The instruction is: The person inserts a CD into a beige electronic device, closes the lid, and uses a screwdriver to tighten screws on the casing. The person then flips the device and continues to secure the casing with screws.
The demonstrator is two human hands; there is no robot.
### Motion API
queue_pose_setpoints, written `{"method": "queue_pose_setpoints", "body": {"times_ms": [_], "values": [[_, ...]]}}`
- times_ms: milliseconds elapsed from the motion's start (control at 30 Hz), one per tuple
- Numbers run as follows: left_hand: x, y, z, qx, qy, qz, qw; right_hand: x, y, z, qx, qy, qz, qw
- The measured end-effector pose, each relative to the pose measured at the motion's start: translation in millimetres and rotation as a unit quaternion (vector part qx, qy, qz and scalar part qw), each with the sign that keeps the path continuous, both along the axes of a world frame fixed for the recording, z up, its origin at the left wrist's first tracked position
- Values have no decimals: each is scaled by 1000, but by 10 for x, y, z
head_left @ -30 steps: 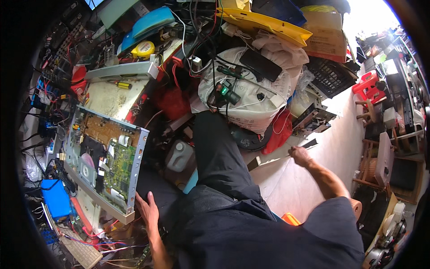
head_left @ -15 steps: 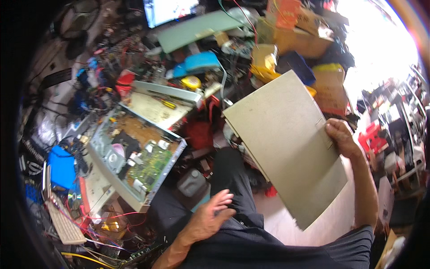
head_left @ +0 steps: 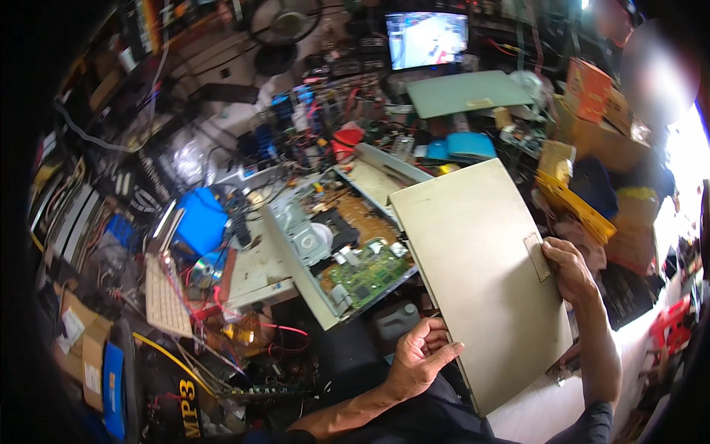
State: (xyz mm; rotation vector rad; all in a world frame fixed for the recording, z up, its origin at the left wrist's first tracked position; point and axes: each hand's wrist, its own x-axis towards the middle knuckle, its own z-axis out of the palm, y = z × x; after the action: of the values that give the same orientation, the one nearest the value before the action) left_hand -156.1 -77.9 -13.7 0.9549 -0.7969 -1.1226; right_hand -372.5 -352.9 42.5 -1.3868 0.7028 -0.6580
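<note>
Beige metal cover (head_left: 481, 277) is up in both our hands over the lap, right beside the opened player (head_left: 336, 255). Left hand (head_left: 418, 362) fingers curl round its near edge, right hand (head_left: 569, 270) pinches the far edge, keeping it level.

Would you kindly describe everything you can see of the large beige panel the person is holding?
The beige panel is a flat, rectangular sheet that looks like painted metal, plain and matte, with a small raised rectangular tab near its right edge. It is held tilted, running from upper left to lower right, above the person's lap. The left hand grips its lower left edge, and the right hand holds the right edge beside the tab. Its upper left part overlaps the opened device chassis with exposed circuit boards.
</note>
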Motion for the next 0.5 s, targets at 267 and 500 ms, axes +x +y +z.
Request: {"method": "queue_pose_setpoints", "body": {"times_ms": [267,500], "values": [[466,196,166,3,-29,103,994,878,48,-11,25,-22,100,994],[987,288,313,23,-59,188,980,1597,-25,-106,91,-51,106,989]]}}
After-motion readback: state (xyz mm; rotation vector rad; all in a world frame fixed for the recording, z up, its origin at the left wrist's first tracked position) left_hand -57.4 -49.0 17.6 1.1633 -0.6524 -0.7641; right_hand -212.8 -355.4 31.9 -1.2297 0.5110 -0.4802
